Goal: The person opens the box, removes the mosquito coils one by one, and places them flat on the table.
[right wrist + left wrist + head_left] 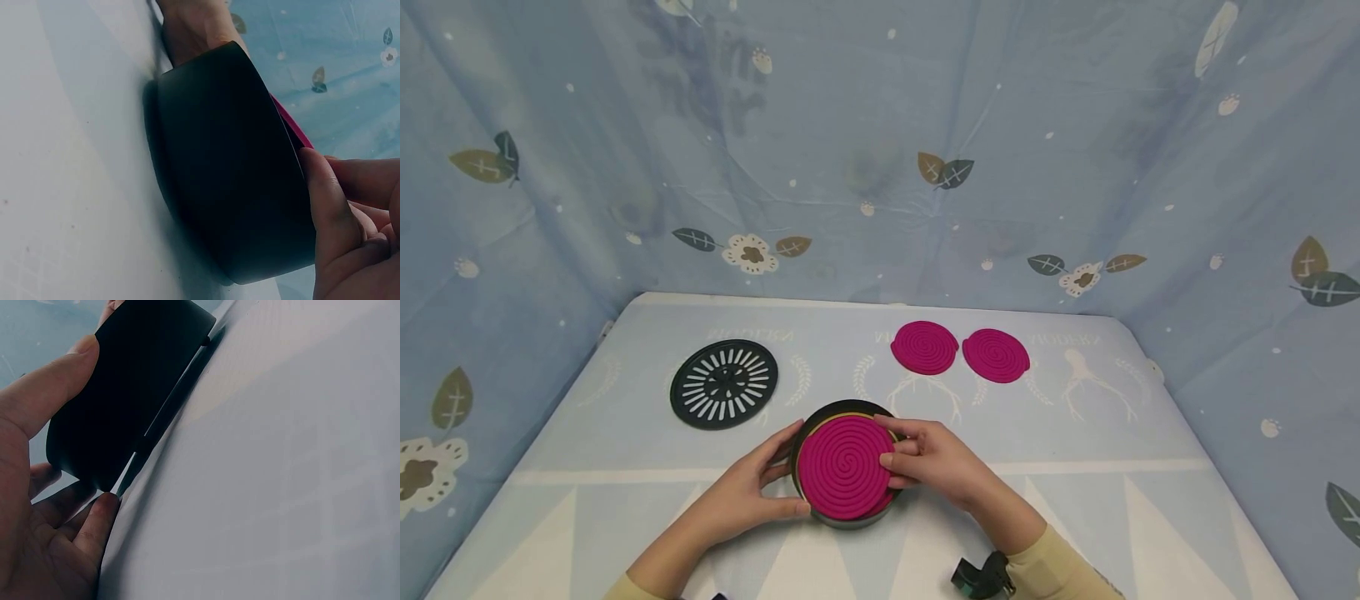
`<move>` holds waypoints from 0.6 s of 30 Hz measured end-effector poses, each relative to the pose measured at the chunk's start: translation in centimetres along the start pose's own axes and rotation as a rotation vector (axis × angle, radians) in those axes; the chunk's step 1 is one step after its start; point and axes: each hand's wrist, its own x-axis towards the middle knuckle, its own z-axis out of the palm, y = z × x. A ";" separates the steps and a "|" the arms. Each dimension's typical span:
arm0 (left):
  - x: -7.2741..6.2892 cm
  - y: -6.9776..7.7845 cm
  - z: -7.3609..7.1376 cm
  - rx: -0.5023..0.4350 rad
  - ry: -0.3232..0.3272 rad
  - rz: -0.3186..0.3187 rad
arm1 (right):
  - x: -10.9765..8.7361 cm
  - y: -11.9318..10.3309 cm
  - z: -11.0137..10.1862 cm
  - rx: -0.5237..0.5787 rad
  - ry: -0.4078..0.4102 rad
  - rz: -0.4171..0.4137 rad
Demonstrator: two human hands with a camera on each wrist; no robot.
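Observation:
A round black tin [842, 406] stands on the table before me, seen from the side in both wrist views. A magenta mosquito coil [844, 467] lies across its mouth, inside a thin yellow edge. Another magenta edge shows under it at the lower right. My left hand [745, 487] holds the tin's left side, thumb at the front rim and fingers round the wall. With thumb and fingers, my right hand [936, 458] pinches the coil's right edge at the rim. In the right wrist view the coil [292, 119] rises slightly above the rim. The tin's inside is hidden.
A black slotted round lid [724, 384] lies flat at the back left of the table. Two more magenta coils, a left one [925, 347] and a right one [996, 355], lie side by side at the back. Blue patterned cloth [865, 150] hangs behind and at both sides.

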 end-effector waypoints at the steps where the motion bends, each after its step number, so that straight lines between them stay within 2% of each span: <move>1: 0.0 0.0 0.0 0.001 0.000 -0.002 | 0.0 0.0 -0.1 0.002 0.000 -0.002; 18: 0.0 0.2 0.0 -0.021 -0.005 0.011 | -0.7 0.0 -1.7 0.073 0.046 -0.031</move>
